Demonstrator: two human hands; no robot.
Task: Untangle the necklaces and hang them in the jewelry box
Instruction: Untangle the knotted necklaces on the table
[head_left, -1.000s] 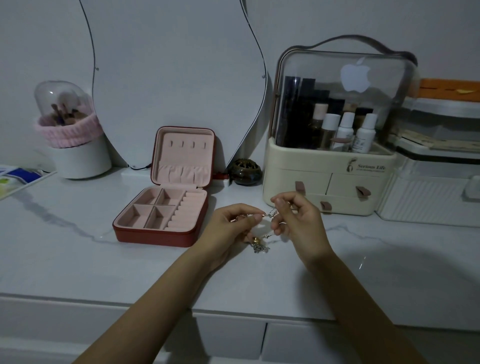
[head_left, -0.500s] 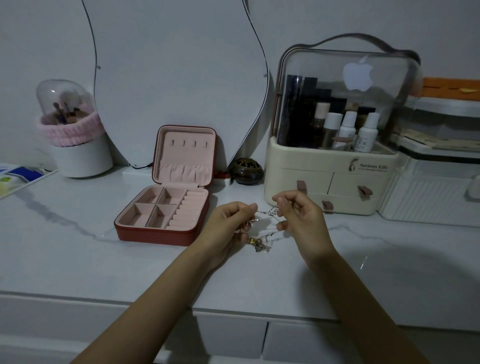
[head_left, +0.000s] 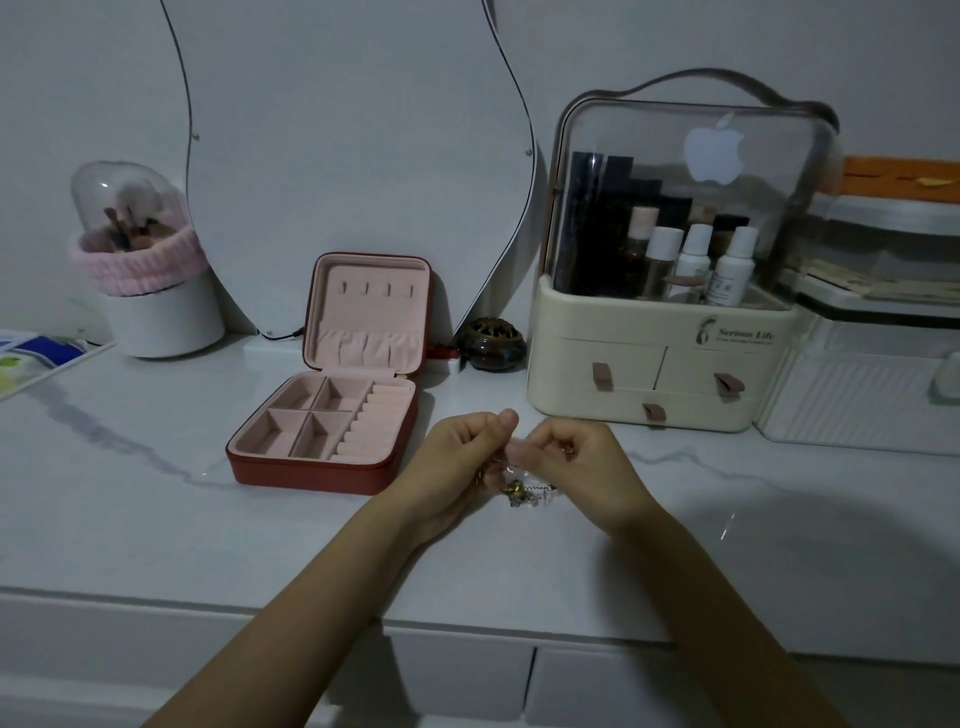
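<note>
- Closest in, drawer fronts (head_left: 457, 675) sit under the front edge of the table (head_left: 156, 519), which is a pale marble-look top with grey veins.
- Both forearms reach out over it, and the left hand (head_left: 457, 462) and right hand (head_left: 576, 465) almost meet in the middle, just above the surface.
- Both grips are narrow: fingers curled, thumb and fingertips pinching the tangled necklaces (head_left: 522, 486). The bundle hangs between and just below the two grips, with a small gold-ish pendant at the bottom. Can't make out the separate chains, it's too dim and fine.
- Just left of the left grip and a bit further back is the jewelry box (head_left: 322, 441): red outside, pink lining, lid propped upright. There's a row of little hooks in the lid with nothing on them.
- Beyond the grips to the right stands a cream cosmetics organizer (head_left: 649, 374) with drawers and a clear dome over bottles.
- Between that and the box lid sits a small dark round pot (head_left: 491, 348).
- Behind the box there's a curvy mirror (head_left: 332, 156) against the grey wall.
- Far left is a white brush holder (head_left: 156, 312) with a pink band and a clear cap.
</note>
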